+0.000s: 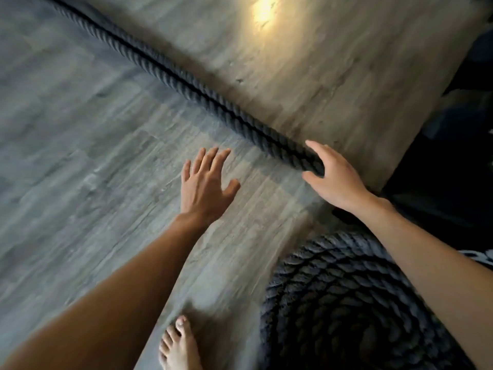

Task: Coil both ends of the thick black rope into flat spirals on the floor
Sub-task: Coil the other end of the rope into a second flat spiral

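Now right hand (336, 180) apparently grips rope (170, 73); left hand (206, 184) spread.

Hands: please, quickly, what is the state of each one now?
Left hand: open, fingers spread, holding nothing.
Right hand: curled around the thick black rope; whether it grips firmly cannot be told.

Floor (93, 145) — grey wood-grain planks, blurred, with a warm patch of light (264, 12) near the top edge. Bare foot (178, 343) stood at the bottom edge; a dark patterned rug (453, 156) — detail unclear — lay at right.
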